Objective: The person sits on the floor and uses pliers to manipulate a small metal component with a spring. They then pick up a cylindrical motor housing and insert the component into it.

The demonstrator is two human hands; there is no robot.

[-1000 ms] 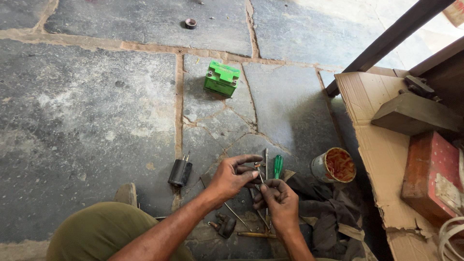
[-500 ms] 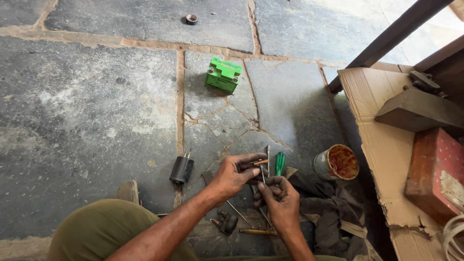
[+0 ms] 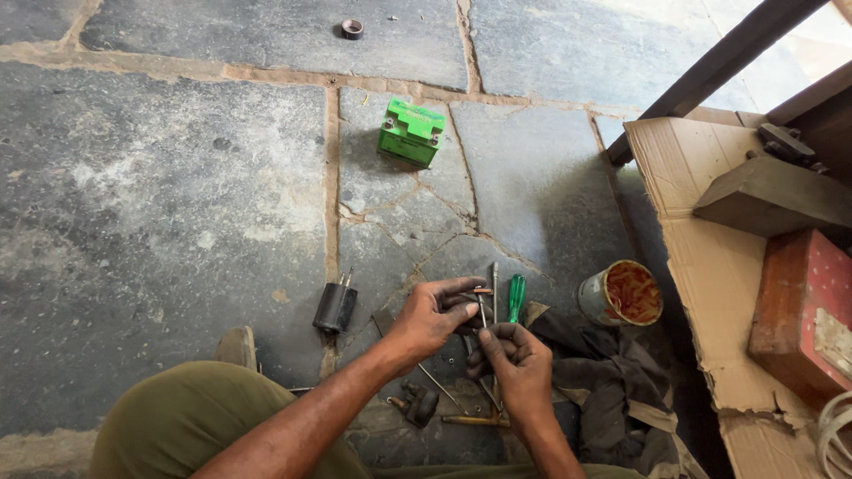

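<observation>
Head view: our left hand (image 3: 432, 318) and right hand (image 3: 515, 359) meet low centre, fingers pinching thin metal rod (image 3: 482, 310) upright between them. Rod grey, slim; lower end hidden by fingers. Green screwdriver (image 3: 515, 297) just right.

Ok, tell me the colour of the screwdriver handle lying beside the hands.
Green, translucent-looking. The screwdriver handle shows best in the head view, just past the right hand.
</observation>
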